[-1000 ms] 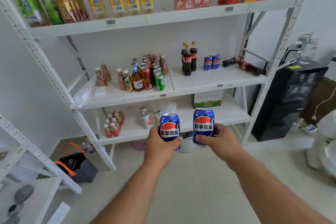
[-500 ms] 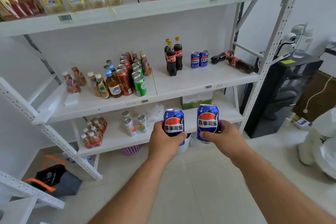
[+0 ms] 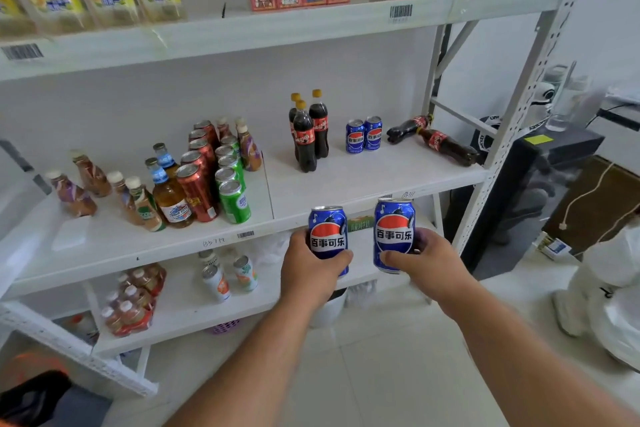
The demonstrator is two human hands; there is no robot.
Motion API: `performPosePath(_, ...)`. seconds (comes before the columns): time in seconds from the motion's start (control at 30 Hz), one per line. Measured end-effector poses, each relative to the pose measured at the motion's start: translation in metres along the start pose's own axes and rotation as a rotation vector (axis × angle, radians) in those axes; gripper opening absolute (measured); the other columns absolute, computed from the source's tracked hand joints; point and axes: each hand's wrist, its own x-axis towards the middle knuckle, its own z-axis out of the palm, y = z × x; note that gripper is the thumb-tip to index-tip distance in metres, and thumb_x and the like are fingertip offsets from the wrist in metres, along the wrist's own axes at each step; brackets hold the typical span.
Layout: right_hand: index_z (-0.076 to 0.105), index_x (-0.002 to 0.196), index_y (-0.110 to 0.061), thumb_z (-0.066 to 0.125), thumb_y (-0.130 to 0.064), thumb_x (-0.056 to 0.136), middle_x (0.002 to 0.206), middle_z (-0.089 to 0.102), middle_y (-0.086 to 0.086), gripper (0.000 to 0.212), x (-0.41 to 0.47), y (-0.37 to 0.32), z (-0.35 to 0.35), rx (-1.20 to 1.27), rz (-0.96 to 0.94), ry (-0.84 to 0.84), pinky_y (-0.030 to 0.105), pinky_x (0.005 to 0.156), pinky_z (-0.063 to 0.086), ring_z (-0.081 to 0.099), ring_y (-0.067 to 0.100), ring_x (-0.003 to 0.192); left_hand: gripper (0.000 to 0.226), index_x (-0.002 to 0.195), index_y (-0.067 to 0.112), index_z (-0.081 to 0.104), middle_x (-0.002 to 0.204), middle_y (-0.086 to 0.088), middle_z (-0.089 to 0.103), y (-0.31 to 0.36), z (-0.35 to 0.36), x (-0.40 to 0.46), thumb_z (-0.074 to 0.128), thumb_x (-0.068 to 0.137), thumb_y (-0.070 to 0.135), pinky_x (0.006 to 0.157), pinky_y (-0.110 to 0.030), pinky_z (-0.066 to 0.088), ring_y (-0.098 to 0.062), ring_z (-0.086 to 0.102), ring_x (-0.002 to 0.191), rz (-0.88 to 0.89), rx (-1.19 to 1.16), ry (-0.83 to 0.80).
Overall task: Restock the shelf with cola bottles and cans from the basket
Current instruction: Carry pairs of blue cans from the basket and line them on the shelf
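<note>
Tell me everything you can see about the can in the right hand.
The can is blue and glossy, apparently metal, with a silver rim, a red, white and blue globe logo and white Chinese characters. It is upright and unopened as far as shows, gripped low by the right hand, held in front of the middle shelf edge, apart from the other can.

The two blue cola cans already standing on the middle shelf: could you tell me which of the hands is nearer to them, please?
Right. The right hand is almost directly below the two blue cola cans, just right of them; the left hand is below and further left.
</note>
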Motion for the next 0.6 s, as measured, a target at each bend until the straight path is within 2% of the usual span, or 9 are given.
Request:
performPosePath(0.13, 0.065, 0.126, -0.018, 0.089, -0.015, 0.079, 0.11, 0.075, -0.001, 0.054, 0.036, 0.005, -0.021, 0.005, 0.0, -0.012, 0.035, 0.089, 0.06, 0.072, 0.018, 0.102, 0.06, 0.115, 0.032, 0.055, 0.105, 0.014, 0.069, 0.009, 0.031, 0.026, 0.094, 0.07, 0.029, 0.077, -0.026, 0.056, -0.003, 0.068, 0.091, -0.013, 0.008, 0.015)
performPosePath(0.23, 0.064, 0.127, -0.018, 0.088, -0.014, 0.079, 0.11, 0.075, -0.002, 0.054, 0.069, 0.01, -0.043, 0.008, -0.012, -0.037, 0.028, 0.081, 0.058, 0.072, 0.016, 0.1, 0.063, 0.119, 0.033, 0.055, 0.105, 0.015, 0.067, 0.021, 0.062, 0.044, 0.094, 0.07, 0.031, 0.077, -0.027, 0.057, -0.001, 0.066, 0.091, -0.024, 0.01, 0.026)
performPosePath(0.43, 0.064, 0.127, -0.019, 0.088, -0.014, 0.08, 0.109, 0.074, -0.004, 0.053, 0.14, 0.016, -0.095, -0.026, -0.038, -0.104, 0.02, 0.071, 0.053, 0.07, 0.011, 0.098, 0.063, 0.122, 0.029, 0.055, 0.105, 0.015, 0.067, 0.048, 0.128, 0.073, 0.093, 0.072, 0.028, 0.067, -0.018, 0.053, 0.0, 0.067, 0.09, -0.043, -0.009, 0.077)
performPosePath(0.6, 0.066, 0.125, -0.021, 0.089, -0.017, 0.077, 0.105, 0.076, -0.007, 0.053, 0.19, 0.018, -0.129, -0.073, -0.052, -0.154, 0.026, 0.08, 0.057, 0.072, 0.011, 0.096, 0.064, 0.123, 0.03, 0.055, 0.107, 0.013, 0.068, 0.061, 0.171, 0.09, 0.093, 0.071, 0.028, 0.076, -0.026, 0.06, -0.003, 0.068, 0.093, -0.09, -0.032, 0.14)
